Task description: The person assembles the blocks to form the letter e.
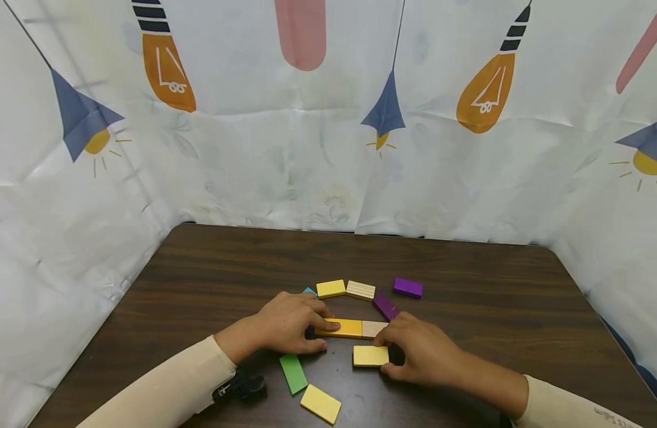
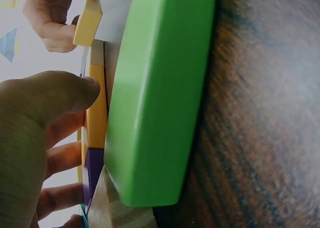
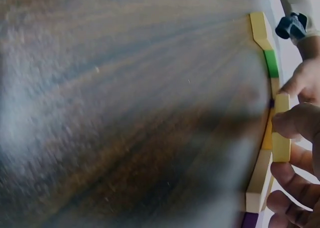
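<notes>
My right hand (image 1: pixel 427 352) pinches a pale yellow block (image 1: pixel 370 356) between thumb and fingers, on the near side of a row of blocks. In the left wrist view this block (image 2: pixel 88 23) appears raised above the row. My left hand (image 1: pixel 291 324) rests on the row's left part, a fingertip touching the orange-yellow block (image 1: pixel 346 327). A plain wood block (image 1: pixel 372 329) adjoins that block's right end. A dark purple block (image 1: pixel 385 307) slants up from there. The left hand hides the row's left end; the left wrist view shows a purple block (image 2: pixel 93 170) there.
Behind the row lie a yellow block (image 1: pixel 331 289), a striped wood block (image 1: pixel 360 290), a partly hidden blue block (image 1: pixel 309 291) and a separate purple block (image 1: pixel 408 288). Nearer are a green block (image 1: pixel 293 374) and another yellow block (image 1: pixel 321 404). A printed curtain (image 1: pixel 296 166) borders the brown table (image 1: pixel 494 297).
</notes>
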Action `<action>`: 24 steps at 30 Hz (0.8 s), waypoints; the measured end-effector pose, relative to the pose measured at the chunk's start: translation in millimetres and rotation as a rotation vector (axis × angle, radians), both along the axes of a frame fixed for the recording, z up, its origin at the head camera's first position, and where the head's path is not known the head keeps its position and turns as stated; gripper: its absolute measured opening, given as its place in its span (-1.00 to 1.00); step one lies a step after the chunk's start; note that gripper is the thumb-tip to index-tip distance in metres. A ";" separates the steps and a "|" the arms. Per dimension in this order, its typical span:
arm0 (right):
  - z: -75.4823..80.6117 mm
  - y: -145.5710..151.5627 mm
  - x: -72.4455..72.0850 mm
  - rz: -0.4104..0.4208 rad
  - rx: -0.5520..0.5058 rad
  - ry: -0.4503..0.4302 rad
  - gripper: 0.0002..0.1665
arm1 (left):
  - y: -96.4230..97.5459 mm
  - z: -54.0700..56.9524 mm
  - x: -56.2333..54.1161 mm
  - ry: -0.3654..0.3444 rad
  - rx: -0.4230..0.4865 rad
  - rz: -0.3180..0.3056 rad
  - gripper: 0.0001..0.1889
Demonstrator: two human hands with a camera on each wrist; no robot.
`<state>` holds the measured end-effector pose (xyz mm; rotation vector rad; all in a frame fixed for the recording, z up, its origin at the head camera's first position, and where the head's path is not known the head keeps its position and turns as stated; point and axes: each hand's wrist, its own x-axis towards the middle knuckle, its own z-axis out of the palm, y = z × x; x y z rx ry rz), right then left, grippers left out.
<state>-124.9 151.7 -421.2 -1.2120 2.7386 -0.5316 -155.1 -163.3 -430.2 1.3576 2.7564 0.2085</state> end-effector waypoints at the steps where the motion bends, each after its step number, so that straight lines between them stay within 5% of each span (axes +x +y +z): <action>1: -0.2 -0.1 1.0 0.003 0.000 -0.003 -0.63 | 0.1 0.0 -0.1 -0.002 0.001 0.001 -0.55; 24: -11.0 1.7 21.7 0.045 -0.025 -0.073 -0.68 | 1.5 0.3 -0.2 -0.005 0.012 0.004 -0.55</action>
